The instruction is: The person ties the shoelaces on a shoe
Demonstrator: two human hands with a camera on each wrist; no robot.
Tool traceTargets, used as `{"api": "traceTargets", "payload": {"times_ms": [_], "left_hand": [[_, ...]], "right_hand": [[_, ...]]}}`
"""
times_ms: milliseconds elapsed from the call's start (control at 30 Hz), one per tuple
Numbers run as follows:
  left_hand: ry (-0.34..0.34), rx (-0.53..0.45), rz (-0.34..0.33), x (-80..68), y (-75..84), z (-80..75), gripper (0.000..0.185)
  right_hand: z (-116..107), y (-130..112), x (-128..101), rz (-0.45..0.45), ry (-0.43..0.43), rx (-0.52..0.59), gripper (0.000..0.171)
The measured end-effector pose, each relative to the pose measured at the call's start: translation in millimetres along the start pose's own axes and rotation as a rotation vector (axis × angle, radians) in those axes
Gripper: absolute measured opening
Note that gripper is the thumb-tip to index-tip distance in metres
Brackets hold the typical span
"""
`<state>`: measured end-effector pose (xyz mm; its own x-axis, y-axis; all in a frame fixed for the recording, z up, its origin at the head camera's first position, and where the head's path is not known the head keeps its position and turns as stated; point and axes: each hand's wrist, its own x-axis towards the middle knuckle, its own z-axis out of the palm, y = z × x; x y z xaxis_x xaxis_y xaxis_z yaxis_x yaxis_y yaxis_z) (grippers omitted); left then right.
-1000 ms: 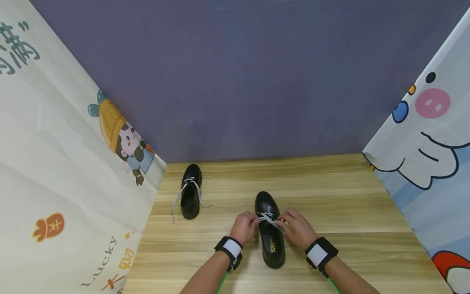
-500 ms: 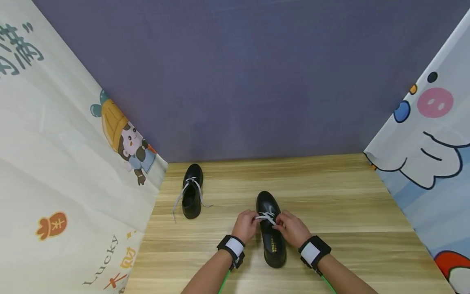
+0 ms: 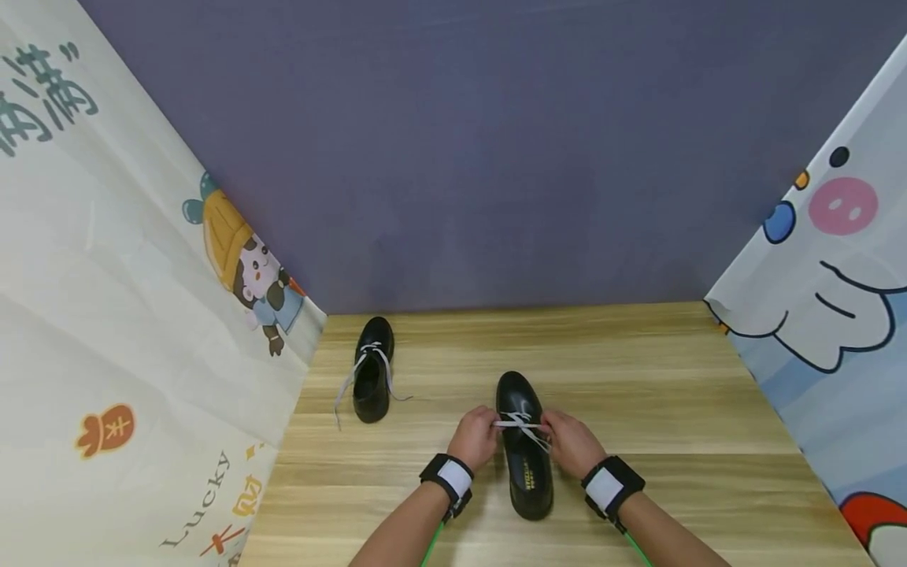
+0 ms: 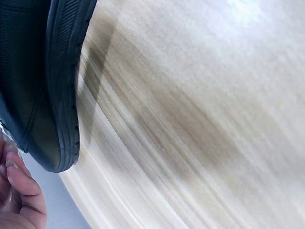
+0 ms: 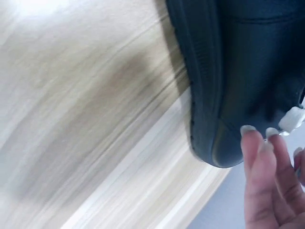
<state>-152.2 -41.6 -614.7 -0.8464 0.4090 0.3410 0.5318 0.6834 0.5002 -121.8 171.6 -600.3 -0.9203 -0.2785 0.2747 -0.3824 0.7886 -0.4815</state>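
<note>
A black leather shoe (image 3: pixel 516 390) stands on the wood-grain surface with its toe pointing away. Across its opening a white shoelace (image 3: pixel 520 426) is stretched nearly straight between both hands, crossed at the middle, with loose strands hanging to the lower right. At the shoe's left side, my left hand (image 3: pixel 475 438) pinches one part of the lace. My right hand (image 3: pixel 575 446) pinches the other part at the right side. In the left wrist view the shoe's side (image 4: pixel 28 81) mostly hides the lace. The right wrist view shows curled fingers (image 5: pixel 259 167) beside the white lace (image 5: pixel 291 119).
A second black shoe (image 3: pixel 372 386) stands to the left, its white laces hanging loose on both sides. A grey-blue panel (image 3: pixel 496 157) rises behind the wood-grain surface (image 3: pixel 638 362). Printed white cloths flank it at left (image 3: pixel 142 315) and right (image 3: pixel 794 299).
My right hand first moved in towards the lace crossing, then back out to the right. The lace now runs straighter between the hands. My left hand has barely moved.
</note>
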Motion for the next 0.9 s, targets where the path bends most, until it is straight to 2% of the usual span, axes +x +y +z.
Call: {"api": "traceTargets", "payload": {"times_ms": [400, 600, 700, 800, 900], "left_hand": [[-0.024, 0.041, 0.022, -2.8, 0.7, 3.1, 0.009], [-0.046, 0.027, 0.022, -4.7, 2.5, 2.6, 0.008], [-0.055, 0.023, 0.017, -2.9, 3.6, 0.7, 0.007], [-0.059, 0.029, 0.013, -0.2, 4.6, -1.0, 0.007], [-0.058, 0.030, 0.010, 1.4, 5.5, -1.8, 0.007]], "right_hand": [[-4, 5, -7, 0.079, -0.010, 0.029, 0.024], [-1, 9, -12, 0.078, 0.042, 0.026, 0.019], [-4, 10, -12, 0.058, 0.126, 0.002, 0.017], [-10, 7, -10, -0.002, 0.209, -0.005, 0.023], [-12, 2, -11, -0.104, 0.188, 0.001, 0.023]]}}
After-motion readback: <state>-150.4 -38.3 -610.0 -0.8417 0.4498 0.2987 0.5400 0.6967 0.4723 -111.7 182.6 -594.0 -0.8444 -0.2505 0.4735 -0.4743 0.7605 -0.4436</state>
